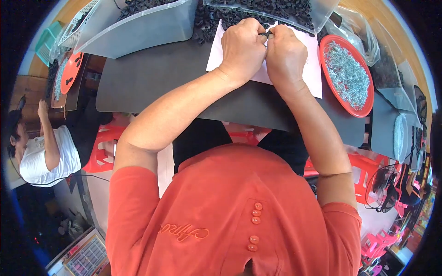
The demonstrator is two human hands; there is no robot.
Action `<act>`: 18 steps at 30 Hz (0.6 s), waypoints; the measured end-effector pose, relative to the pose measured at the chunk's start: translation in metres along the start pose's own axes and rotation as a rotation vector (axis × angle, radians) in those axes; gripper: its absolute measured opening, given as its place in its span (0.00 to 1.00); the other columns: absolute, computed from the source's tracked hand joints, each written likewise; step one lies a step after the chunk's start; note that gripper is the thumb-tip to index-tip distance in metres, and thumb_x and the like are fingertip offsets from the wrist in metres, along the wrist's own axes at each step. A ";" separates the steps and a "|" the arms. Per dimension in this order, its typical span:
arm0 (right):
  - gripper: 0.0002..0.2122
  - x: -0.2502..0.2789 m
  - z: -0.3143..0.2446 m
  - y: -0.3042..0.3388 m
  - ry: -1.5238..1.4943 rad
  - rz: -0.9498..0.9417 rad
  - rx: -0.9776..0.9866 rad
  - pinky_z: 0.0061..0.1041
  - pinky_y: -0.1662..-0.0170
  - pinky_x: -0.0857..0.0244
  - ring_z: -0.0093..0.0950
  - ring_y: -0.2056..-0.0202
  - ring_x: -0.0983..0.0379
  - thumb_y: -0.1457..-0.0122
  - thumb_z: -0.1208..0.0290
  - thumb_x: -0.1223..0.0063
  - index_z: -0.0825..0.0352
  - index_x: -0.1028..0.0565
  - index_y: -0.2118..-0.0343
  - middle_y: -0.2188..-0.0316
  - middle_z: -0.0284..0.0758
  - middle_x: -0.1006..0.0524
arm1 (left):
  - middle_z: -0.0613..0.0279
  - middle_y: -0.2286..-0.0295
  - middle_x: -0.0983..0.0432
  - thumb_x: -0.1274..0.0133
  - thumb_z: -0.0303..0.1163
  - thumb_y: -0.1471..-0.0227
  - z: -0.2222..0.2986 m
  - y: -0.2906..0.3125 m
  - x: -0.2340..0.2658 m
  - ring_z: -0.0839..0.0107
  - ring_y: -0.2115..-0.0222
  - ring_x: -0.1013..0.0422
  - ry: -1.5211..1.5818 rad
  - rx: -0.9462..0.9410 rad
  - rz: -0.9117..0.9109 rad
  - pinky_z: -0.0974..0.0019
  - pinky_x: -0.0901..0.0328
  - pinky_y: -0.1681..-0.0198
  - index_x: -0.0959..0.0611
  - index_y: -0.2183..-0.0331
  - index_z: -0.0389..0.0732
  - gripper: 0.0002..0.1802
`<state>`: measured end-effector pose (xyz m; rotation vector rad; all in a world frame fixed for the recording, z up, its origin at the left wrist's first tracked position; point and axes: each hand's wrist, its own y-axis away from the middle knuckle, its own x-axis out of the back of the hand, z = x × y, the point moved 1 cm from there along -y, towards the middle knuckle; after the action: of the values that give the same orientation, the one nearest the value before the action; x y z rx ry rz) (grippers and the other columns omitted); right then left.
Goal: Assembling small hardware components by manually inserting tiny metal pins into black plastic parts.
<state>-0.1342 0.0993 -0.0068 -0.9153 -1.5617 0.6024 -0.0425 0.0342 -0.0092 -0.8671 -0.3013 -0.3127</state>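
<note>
Both my hands are raised over a pale sheet of paper [311, 76] on the dark table [152, 73]. My left hand [242, 53] and my right hand [286, 55] meet knuckle to knuckle, fingers closed. Between their fingertips is a small black plastic piece [265, 34], mostly covered by the fingers. A heap of similar small black pieces [206, 25] lies just beyond the paper. To the right of my right hand, a red oval tray [326, 76] holds a mass of small silvery metal parts [347, 76].
A translucent bin [138, 39] with black pieces stands at the far left, another bin [322, 18] at the far side. Clear plastic bags [357, 37] lie behind the tray. A person in white [50, 156] sits at left by another red plate [72, 71]. Red stools [106, 149] stand below.
</note>
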 end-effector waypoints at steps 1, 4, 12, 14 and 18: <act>0.06 -0.001 0.000 0.000 -0.001 -0.002 -0.001 0.36 0.75 0.32 0.39 0.77 0.26 0.57 0.74 0.45 0.67 0.31 0.78 0.80 0.41 0.27 | 0.52 0.79 0.24 0.43 0.20 0.62 -0.001 0.000 0.000 0.61 0.78 0.26 -0.001 0.002 -0.001 0.64 0.33 0.73 0.22 0.75 0.34 0.05; 0.06 0.000 -0.002 -0.001 0.026 0.015 0.024 0.35 0.75 0.33 0.38 0.77 0.26 0.58 0.74 0.45 0.67 0.31 0.79 0.80 0.41 0.27 | 0.52 0.79 0.24 0.44 0.21 0.62 -0.001 -0.001 -0.001 0.60 0.79 0.26 -0.001 -0.006 0.011 0.64 0.33 0.74 0.22 0.76 0.34 0.05; 0.05 0.005 0.011 -0.004 -0.319 -0.060 -0.093 0.36 0.72 0.33 0.40 0.75 0.26 0.53 0.75 0.49 0.70 0.27 0.73 0.78 0.42 0.24 | 0.55 0.80 0.24 0.43 0.22 0.59 -0.002 -0.005 0.001 0.64 0.81 0.28 0.300 0.260 -0.102 0.63 0.35 0.77 0.22 0.76 0.34 0.05; 0.06 0.011 0.011 -0.007 -0.408 -0.101 -0.185 0.37 0.71 0.34 0.41 0.74 0.26 0.50 0.75 0.51 0.71 0.26 0.71 0.78 0.43 0.24 | 0.59 0.80 0.24 0.45 0.22 0.55 0.003 -0.009 0.006 0.71 0.81 0.29 0.453 0.399 -0.139 0.68 0.35 0.79 0.22 0.73 0.33 0.03; 0.09 0.012 0.010 -0.011 -0.451 -0.050 -0.159 0.35 0.71 0.34 0.37 0.74 0.25 0.52 0.72 0.46 0.70 0.25 0.68 0.77 0.40 0.24 | 0.58 0.78 0.24 0.46 0.23 0.51 -0.006 -0.014 0.010 0.75 0.81 0.29 0.771 0.673 -0.197 0.74 0.35 0.81 0.21 0.69 0.31 0.06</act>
<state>-0.1471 0.1040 0.0068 -0.8947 -2.0544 0.6882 -0.0382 0.0193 0.0004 -0.0161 0.2296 -0.6540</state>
